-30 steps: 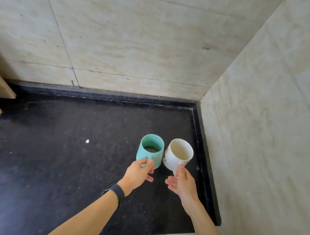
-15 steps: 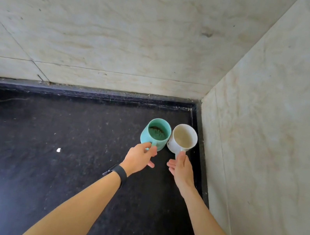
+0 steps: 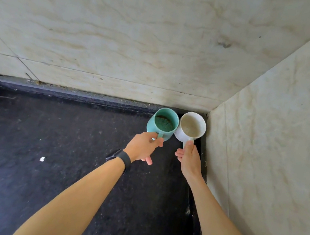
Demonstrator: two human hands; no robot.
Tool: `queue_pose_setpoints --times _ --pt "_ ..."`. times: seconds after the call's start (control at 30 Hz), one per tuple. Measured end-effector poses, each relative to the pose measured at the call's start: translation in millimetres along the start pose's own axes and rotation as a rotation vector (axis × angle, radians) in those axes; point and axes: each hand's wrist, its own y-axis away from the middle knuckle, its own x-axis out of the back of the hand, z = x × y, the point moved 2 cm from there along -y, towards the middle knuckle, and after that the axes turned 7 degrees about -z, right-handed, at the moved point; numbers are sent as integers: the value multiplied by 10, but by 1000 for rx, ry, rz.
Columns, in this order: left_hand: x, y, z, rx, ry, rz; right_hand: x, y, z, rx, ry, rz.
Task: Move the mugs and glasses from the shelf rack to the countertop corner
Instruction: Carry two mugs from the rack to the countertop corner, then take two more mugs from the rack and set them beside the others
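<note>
Having been carried from mid-counter a second ago, the teal mug (image 3: 162,123) and white mug (image 3: 191,127) are now set touching in the countertop (image 3: 40,159) corner at one o'clock, handles pinched by the left hand (image 3: 142,147) and right hand (image 3: 189,160), so release is judged next.

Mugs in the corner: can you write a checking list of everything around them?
Surface: black speckled countertop, raised dark edge along both walls.
Job's things: teal mug and white mug side by side in the corner, upright, handles toward the person; whether their rims touch cannot be told.
Clutter: small white speck on the counter.
Hands: left hand grips the teal mug's handle; right hand pinches the white mug's handle.
Cables: nothing seen.
Surroundings: pale marble wall tiles behind and to the right; black wristband on the left wrist.
</note>
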Motion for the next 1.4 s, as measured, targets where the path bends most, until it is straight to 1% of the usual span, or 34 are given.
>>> queue_pose_setpoints --times 0.23,0.4,0.5,0.7,0.8,0.93,1.03,1.1,1.17,1.27,1.33,1.4 --pt "-107 0 -70 25 121 100 7 2 -71 7 46 15" --pt "-292 37 -20 24 217 183 -39 31 -93 7 -47 10" --pt "-335 22 14 25 232 187 -60 27 -99 7 -55 -3" --pt "-257 -7 7 48 181 145 8 42 -141 -38 11 -71" --pt "-185 37 46 75 78 122 73 148 -184 -31 9 -11" --pt "-50 299 113 90 -3 114 237 507 -267 -4 101 82" --pt "42 649 43 92 -89 100 257 888 -323 -19 214 73" --pt "140 894 -13 106 -180 113 180 1156 -390 42 323 27" --pt "358 1399 -53 73 -324 218 37 1689 -597 159 422 -29" --pt "470 1696 -142 53 -555 272 -129 1939 -646 249 553 -96" --pt "561 1960 -203 63 -615 311 -249 2089 -742 346 654 -115" --pt "741 2476 -284 70 -607 434 -489 2363 -1005 520 739 -150"
